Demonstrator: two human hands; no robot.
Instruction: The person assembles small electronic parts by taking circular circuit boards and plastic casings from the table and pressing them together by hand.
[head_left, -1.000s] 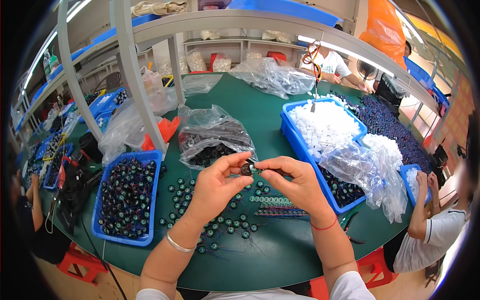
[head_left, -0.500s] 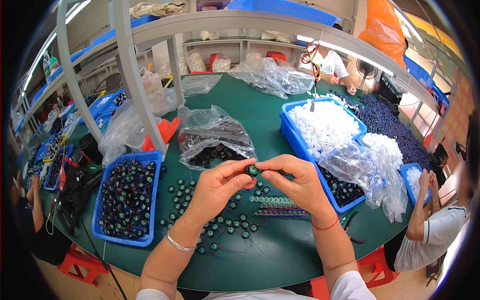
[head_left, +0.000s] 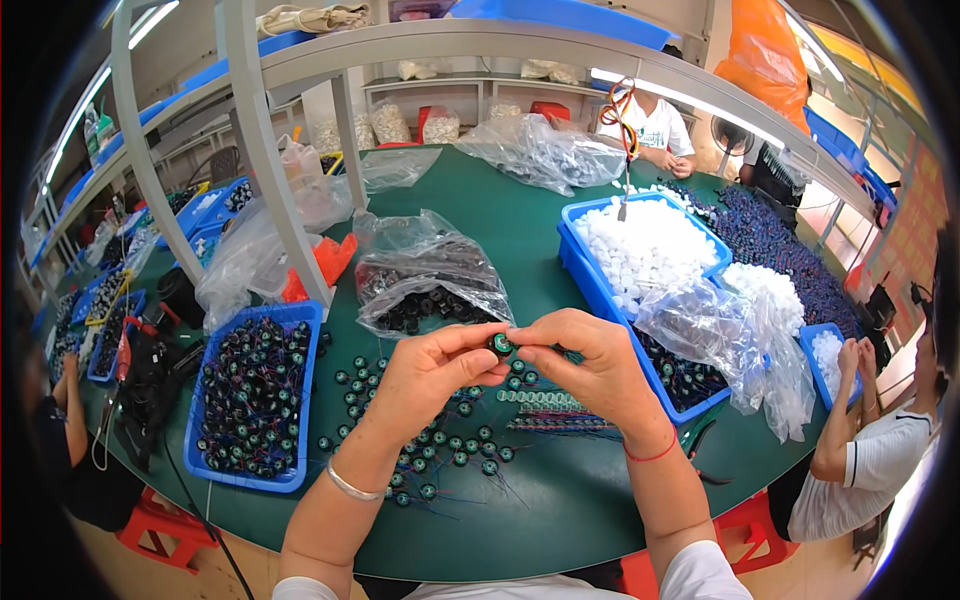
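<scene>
Over the middle of the table, a small black round part with a green disc face [head_left: 501, 344] is pinched between the fingertips of both my hands. My left hand [head_left: 440, 365] grips it from the left with thumb and index finger. From the right, the closed thumb and index finger of my right hand [head_left: 580, 350] meet at its edge. Its underside is hidden by my fingers. Several similar wired parts [head_left: 460, 459] lie loose on the green table below my hands. Rows of small green pieces [head_left: 540, 401] lie beneath my right hand.
A blue bin of wired parts [head_left: 312, 400] stands left. Beyond my hands lies a clear bag of black rings [head_left: 430, 270]. Right are a blue bin of white caps [head_left: 572, 250] and pliers [head_left: 700, 440]. A grey frame [head_left: 285, 160] rises ahead; co-workers sit around.
The part between my fingertips has turned, so its green face shows more fully. Across the table, a co-worker's hands have come together.
</scene>
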